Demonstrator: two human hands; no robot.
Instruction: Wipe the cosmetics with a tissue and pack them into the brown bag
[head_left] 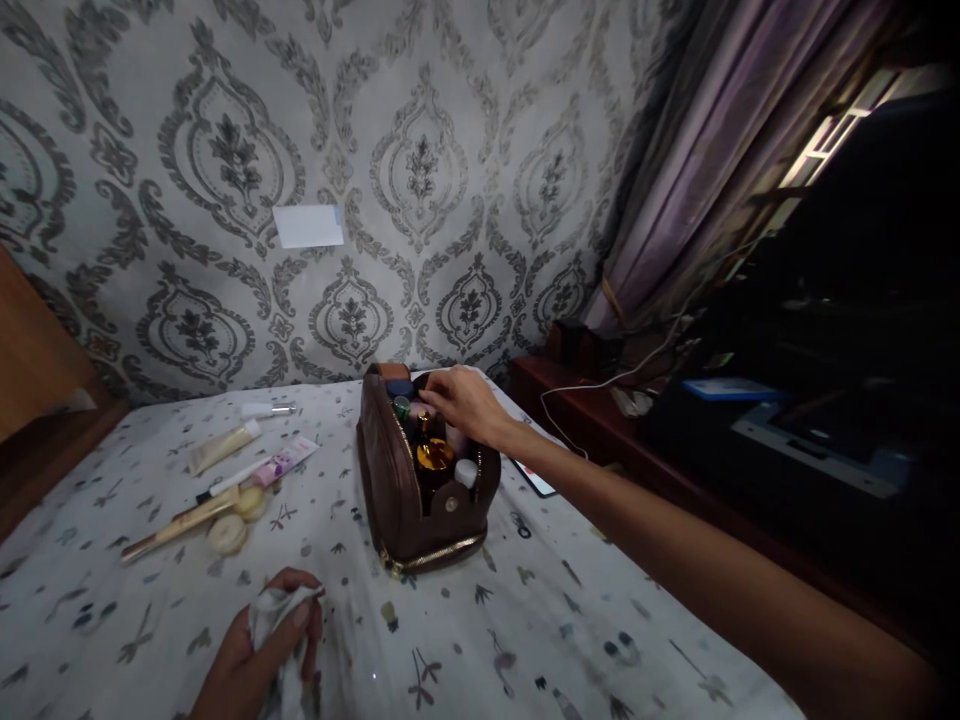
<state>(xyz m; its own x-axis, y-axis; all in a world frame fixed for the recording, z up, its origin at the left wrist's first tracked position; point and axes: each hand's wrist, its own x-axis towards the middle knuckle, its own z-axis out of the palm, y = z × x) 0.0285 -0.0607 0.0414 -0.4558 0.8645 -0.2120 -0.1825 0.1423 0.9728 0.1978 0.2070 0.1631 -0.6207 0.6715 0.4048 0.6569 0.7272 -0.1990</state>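
Note:
A brown makeup bag (386,490) with a gold zip stands unzipped on the patterned sheet. Packed inside are an amber bottle (435,456), a white cap (466,472), a green-topped item (402,408) and other items partly hidden by the bag's sides. My right hand (459,400) reaches into the bag's far end from the right, fingers bent together and pointing down; what they pinch cannot be made out. My left hand (277,640), low in front of the bag, is closed around a crumpled white cloth (276,612).
Left of the bag lie a pink tube (285,460), a cream tube (223,447), a silver-ended tube (268,410), makeup brushes (180,525) and round pale pieces (227,535). A phone (536,480) lies behind my right arm. A white cable (600,385) crosses the dark red furniture.

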